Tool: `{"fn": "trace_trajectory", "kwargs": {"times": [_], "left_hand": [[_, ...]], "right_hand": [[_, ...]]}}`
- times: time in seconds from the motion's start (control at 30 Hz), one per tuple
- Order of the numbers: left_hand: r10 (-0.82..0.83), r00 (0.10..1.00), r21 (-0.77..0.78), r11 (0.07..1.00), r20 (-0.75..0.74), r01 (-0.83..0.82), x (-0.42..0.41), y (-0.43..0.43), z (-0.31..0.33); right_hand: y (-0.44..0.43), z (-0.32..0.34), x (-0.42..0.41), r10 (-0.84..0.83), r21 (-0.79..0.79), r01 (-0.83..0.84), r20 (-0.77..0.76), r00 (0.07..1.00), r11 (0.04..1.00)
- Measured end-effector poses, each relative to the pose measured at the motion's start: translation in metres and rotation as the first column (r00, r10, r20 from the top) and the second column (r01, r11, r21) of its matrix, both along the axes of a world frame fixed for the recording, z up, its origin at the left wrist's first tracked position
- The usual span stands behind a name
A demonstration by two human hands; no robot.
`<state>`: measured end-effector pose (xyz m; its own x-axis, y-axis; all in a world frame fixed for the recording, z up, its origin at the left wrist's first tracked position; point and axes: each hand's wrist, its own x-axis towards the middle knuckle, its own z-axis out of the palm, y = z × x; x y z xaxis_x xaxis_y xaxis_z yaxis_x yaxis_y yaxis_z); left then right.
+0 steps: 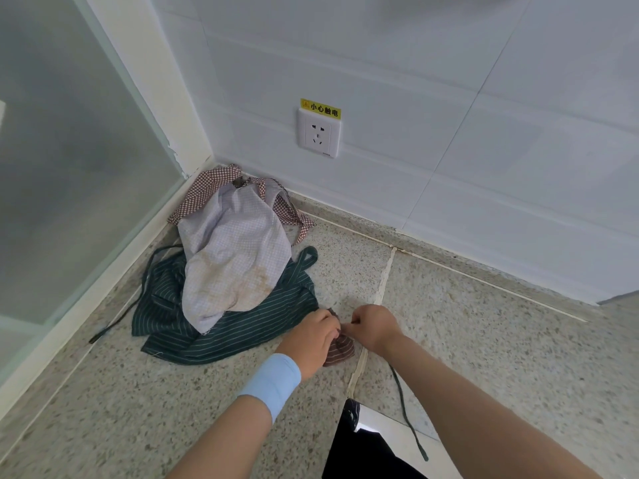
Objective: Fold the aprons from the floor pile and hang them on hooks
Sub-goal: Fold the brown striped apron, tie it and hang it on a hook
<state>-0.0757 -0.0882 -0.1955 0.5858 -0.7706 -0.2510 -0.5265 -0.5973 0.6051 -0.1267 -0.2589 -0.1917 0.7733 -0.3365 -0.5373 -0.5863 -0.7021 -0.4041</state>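
Low in the middle of the frame, your left hand (313, 338) and right hand (375, 326) pinch a small brown striped bundle (342, 350) on the floor (484, 340); fingers closed on it; the apron pile (224, 271) lies beside, centre left; soft, light cloth, so I'd grip hems or straps.

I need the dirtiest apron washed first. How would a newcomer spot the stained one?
Look in the floor corner below the wall socket. On the pile's top lies the pale checked apron; unlike the green striped apron beneath, it has brownish stains.
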Motion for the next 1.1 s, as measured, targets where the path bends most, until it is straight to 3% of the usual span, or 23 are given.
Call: {"fn": "trace_trajectory", "kwargs": {"times": [0.13, 0.33, 0.57, 0.7, 0.87, 0.97, 1.1], "left_hand": [[0.112, 0.986, 0.002, 0.994, -0.122, -0.113, 0.012, -0.013, 0.002], [0.216, 0.966, 0.015, 0.976, -0.144, -0.216, 0.012, -0.014, -0.004], [0.383, 0.916, -0.102, 0.913, -0.116, -0.395, -0.008, -0.005, -0.010], [0.508, 0.834, -0.145, 0.828, -0.215, -0.541, -0.023, -0.005, -0.017], [0.660, 0.707, -0.135, 0.700, -0.254, -0.701, -0.038, -0.016, -0.024], [0.734, 0.609, -0.078, 0.617, -0.300, -0.783, -0.043, -0.025, -0.024], [0.710, 0.597, -0.117, 0.602, -0.373, -0.790, -0.036, -0.026, -0.023]], "right_hand": [[0.012, 0.005, -0.004, -0.034, 0.031, 0.031, 0.125, 0.992, 0.999], [0.012, 0.008, -0.012, -0.170, 0.329, 0.104, 0.179, 0.969, 0.938], [0.011, 0.008, -0.011, -0.470, 0.637, 0.373, -0.019, 0.882, 0.675], [0.021, 0.008, -0.009, -0.529, 0.676, 0.447, -0.099, 0.843, 0.585], [0.034, 0.013, -0.014, -0.556, 0.727, 0.414, -0.053, 0.829, 0.548], [0.042, 0.016, -0.014, -0.468, 0.711, 0.334, -0.008, 0.883, 0.618], [0.025, 0.018, -0.014, -0.369, 0.551, 0.269, 0.077, 0.926, 0.790]]}}
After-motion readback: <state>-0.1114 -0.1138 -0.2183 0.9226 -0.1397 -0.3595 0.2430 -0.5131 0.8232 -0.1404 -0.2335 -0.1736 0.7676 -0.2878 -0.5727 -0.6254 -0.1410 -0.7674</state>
